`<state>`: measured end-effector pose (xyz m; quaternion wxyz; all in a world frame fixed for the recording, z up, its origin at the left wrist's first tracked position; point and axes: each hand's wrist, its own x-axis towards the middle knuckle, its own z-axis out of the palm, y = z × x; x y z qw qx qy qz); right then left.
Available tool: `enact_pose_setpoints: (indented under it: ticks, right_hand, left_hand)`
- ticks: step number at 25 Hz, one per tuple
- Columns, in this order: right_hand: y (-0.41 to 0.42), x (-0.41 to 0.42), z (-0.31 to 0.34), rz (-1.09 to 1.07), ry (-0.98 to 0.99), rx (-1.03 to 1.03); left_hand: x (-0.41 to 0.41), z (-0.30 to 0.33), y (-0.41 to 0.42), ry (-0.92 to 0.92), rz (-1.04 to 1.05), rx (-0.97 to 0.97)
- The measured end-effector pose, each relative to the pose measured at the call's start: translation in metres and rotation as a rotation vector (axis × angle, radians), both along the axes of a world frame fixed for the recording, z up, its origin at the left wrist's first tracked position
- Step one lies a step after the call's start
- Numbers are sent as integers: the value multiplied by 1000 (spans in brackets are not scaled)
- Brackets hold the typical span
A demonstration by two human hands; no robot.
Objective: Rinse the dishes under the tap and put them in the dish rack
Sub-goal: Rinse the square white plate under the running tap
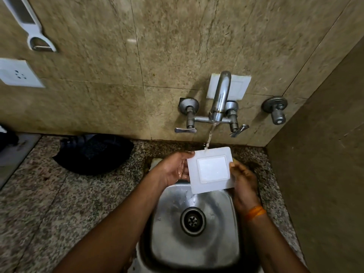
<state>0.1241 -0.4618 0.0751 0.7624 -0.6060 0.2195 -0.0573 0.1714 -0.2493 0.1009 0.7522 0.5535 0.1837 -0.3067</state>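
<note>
Head view: both hands hold a white square plate (pixel 210 170) over the steel sink (pixel 194 231), underside up. Left hand (pixel 173 169) grips its left edge, right hand (pixel 244 180) its right edge. Tap (pixel 219 97) running; the stream lands on the plate's far edge. Dark cloth (pixel 94 154) lies on the granite surface (pixel 59 203), left of the sink.
</note>
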Motion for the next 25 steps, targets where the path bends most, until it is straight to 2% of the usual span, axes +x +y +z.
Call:
enact_pose_setpoints:
  ticks: [1,2,4,5,7,9,12,14,16,21,23,25]
  right_hand:
    - [-1,5,3,30,-32,-127]
    - [-2,9,5,81,-84,-359]
    - [-1,16,7,251,-179,-963]
    - [6,16,5,328,-186,-1163]
    - [31,12,3,428,-174,-1337]
    - [54,5,-4,566,-243,-1388]
    - [55,0,-13,799,-470,-1433]
    - [46,7,-16,851,-536,-1516]
    - [47,10,-22,793,-512,-1521]
    - [63,11,-33,476,-229,-1219]
    - [70,3,-33,433,-242,-1163]
    - [78,-16,-34,499,-316,-1125]
  left_hand:
    - [-1,2,2,-15,5,-19]
    - [-1,3,1,-22,33,-39]
    - [-2,4,-4,-26,114,-96]
    - [-2,3,-7,-25,153,-119]
    - [1,3,-13,-28,225,-153]
    - [2,0,-14,-27,309,-160]
    - [0,-9,-2,-2,393,-170]
    - [-3,-16,4,7,405,-168]
    - [-5,-16,4,-2,409,-165]
    - [-11,-15,-7,26,521,-257]
    - [-16,-16,-13,50,598,-327]
    - [-20,-14,-16,58,658,-376]
